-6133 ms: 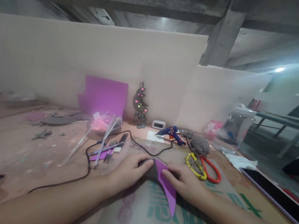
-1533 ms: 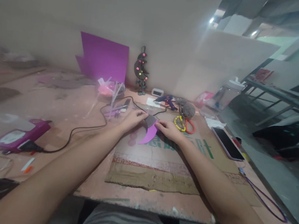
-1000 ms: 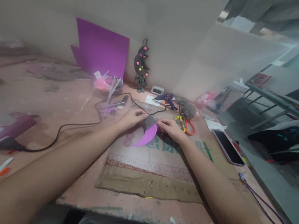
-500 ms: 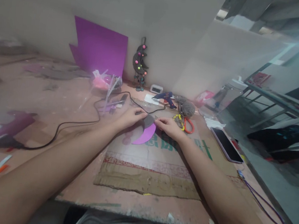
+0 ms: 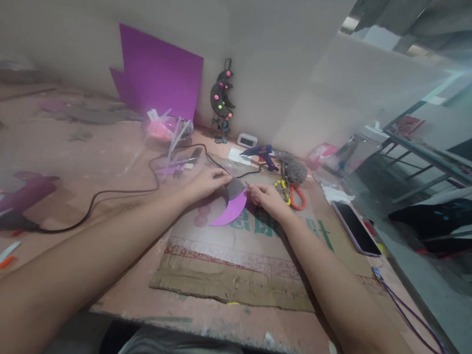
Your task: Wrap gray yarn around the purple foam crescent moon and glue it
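A purple crescent-shaped foam piece [image 5: 229, 212] lies on a flattened cardboard sheet [image 5: 248, 261], with a grey piece [image 5: 235, 186] at its upper end. My left hand [image 5: 204, 183] rests on the grey piece from the left, fingers pressed on it. My right hand [image 5: 265, 197] pinches the crescent's top edge from the right, fingers together. Both arms reach far forward over the table.
Yellow and red scissors [image 5: 290, 193], a twine ball [image 5: 296, 170], a blue glue gun [image 5: 261, 153] with black cord [image 5: 134, 192] lie behind the hands. A phone [image 5: 356, 228] is right, a purple sheet [image 5: 158, 75] and moon ornament [image 5: 222, 99] at the wall, a purple tool [image 5: 3, 207] left.
Over six seconds the camera pulled back and tilted down, showing more table. The crescent has turned so its tip points left-down. In the last half second the hands barely moved.
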`<state>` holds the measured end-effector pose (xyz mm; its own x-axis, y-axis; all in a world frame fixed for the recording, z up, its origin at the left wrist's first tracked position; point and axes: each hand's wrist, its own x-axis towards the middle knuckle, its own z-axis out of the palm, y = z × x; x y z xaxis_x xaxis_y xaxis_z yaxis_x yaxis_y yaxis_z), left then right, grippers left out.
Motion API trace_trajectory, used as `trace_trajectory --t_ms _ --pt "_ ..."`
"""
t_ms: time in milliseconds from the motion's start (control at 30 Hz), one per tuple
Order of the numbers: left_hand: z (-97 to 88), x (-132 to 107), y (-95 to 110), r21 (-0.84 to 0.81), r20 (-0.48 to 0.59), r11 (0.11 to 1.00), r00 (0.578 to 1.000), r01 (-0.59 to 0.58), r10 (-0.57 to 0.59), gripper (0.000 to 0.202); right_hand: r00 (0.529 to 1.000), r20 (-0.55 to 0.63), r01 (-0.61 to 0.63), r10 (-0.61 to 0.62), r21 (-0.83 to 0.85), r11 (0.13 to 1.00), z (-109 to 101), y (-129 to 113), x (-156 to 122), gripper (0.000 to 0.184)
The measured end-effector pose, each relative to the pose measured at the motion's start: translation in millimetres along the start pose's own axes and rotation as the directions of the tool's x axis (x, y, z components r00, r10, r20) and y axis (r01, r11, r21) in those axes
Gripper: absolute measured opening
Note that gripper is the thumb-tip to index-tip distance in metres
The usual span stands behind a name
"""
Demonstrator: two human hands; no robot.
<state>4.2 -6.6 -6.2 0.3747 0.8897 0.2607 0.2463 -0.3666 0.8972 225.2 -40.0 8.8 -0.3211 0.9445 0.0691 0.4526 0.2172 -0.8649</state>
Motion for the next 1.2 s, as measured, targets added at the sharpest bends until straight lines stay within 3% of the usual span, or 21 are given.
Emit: trace_trajectory --t_ms 633,933,1200 --pt "2.5 -3 5 0.109 0.06 0.993 0.997 -0.044 0.038 0.033 0.998 0.054 -0.008 0.011 -0.052 0.999 2 -9 -2 0.047" --pt "1.6 -2 6 0.05 0.041 0.998 0.998 -0.044 0.042 0.034 1.0 0.005 0.02 -0.02 -0.092 0.996 1 -10 -4 0.059" --pt "0.6 0 4 -0.003 -0.005 1.0 1.0 -0.009 0.009 0.032 0.993 0.114 -0.018 0.032 -0.126 0.992 -3 -10 -6 0.053"
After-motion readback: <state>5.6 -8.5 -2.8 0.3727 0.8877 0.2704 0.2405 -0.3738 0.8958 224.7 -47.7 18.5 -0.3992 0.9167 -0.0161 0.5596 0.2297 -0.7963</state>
